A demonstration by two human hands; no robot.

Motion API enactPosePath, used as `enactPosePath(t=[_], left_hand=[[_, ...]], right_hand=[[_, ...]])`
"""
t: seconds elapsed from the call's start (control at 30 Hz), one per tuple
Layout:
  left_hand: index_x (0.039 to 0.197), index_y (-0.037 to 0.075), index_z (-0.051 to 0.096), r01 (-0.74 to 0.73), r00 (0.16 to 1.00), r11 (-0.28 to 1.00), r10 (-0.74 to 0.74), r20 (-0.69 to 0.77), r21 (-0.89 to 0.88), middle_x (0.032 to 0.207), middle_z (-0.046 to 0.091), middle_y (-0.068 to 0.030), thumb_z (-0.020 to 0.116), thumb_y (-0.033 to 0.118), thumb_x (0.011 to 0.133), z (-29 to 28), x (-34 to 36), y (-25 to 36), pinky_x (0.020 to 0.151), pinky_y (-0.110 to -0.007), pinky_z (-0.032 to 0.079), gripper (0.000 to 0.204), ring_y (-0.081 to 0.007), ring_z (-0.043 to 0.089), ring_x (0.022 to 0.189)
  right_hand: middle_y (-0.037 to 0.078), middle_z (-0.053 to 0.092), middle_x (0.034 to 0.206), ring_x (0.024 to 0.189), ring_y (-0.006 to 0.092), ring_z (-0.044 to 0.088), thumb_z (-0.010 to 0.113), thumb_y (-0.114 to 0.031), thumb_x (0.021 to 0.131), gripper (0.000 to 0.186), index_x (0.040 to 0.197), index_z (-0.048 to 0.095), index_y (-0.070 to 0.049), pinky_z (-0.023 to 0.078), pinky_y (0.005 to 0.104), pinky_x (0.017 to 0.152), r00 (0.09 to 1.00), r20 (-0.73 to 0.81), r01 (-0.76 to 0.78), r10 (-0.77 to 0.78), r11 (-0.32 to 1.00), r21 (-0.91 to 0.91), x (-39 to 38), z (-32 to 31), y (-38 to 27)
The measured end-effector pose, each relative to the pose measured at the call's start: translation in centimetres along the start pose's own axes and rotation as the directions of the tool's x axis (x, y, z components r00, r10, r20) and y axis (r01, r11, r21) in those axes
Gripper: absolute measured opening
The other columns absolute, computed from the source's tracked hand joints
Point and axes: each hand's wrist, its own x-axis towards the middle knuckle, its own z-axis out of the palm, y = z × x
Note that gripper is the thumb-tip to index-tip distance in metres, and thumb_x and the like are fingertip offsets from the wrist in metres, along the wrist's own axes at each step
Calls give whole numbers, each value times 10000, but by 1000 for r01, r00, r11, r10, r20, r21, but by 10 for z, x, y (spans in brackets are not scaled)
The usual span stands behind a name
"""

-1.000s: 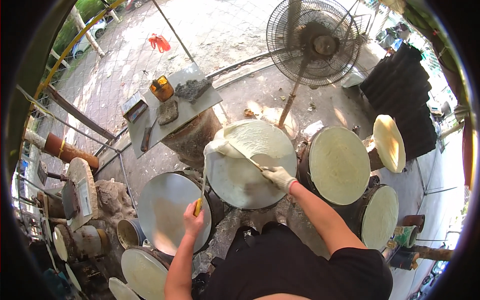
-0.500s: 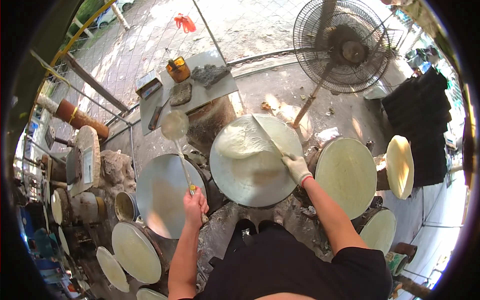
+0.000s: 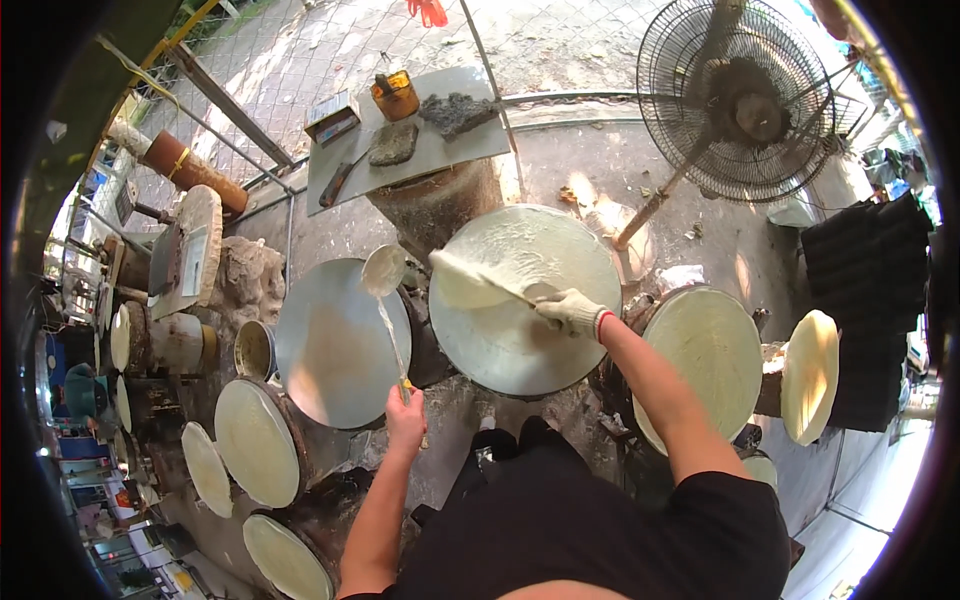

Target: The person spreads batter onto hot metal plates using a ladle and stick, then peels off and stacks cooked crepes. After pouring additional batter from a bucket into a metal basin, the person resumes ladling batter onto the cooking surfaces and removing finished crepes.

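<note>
My left hand (image 3: 405, 418) grips the yellow-and-metal handle of a long ladle (image 3: 383, 270), whose batter-coated bowl hangs over the back of the left griddle (image 3: 335, 340), near the middle one. My right hand (image 3: 573, 313), in a white glove with a red cuff, is closed on a long thin spreader (image 3: 510, 291) lying across the middle griddle (image 3: 485, 360). At the spreader's far end, pale batter (image 3: 460, 280) is gathered in a thick streak, with a thinner uneven layer behind it.
A wire fan (image 3: 755, 118) on a pole stands back right. A board (image 3: 360, 185) with a knife, yellow container and rough blocks sits behind. Several batter-coated round plates (image 3: 700, 360) flank me on both sides. A dark corrugated stack (image 3: 860, 270) is at right, wire fencing (image 3: 300, 50) at back.
The ladle has lifted off the middle griddle and moved leftward. The spreader has swung from pointing toward the back to pointing left, dragging batter along. The whole view has shifted, turning somewhat leftward.
</note>
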Motion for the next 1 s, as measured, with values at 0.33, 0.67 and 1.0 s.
enactPosePath(t=[0.33,0.67,1.0], left_hand=[[1010,35,396,-93,994,525,101,47,846,751,609,-253,537,155,844,10,-87,-67,623,-553,452,248,-461,591,705],[997,31,393,-110,991,473,125,57,874,762,608,-248,545,141,833,13,-148,-73,609,-547,458,248,-455,592,686],[991,22,408,-169,980,451,174,99,876,737,610,-243,548,138,830,4,-149,-87,613,-541,466,243,-446,600,676]], right_hand=[[-33,493,586,451,62,414,630,-276,845,317,1130,653,-142,309,229,387,952,-223,-147,207,955,259,-19,-50,33],[-31,514,608,431,59,403,616,-271,843,358,1147,636,-84,331,216,375,984,48,-164,169,982,-90,-46,-32,19],[-19,517,604,453,61,410,654,-287,814,340,1108,663,-117,313,212,390,995,38,-94,93,995,30,-80,-12,55]])
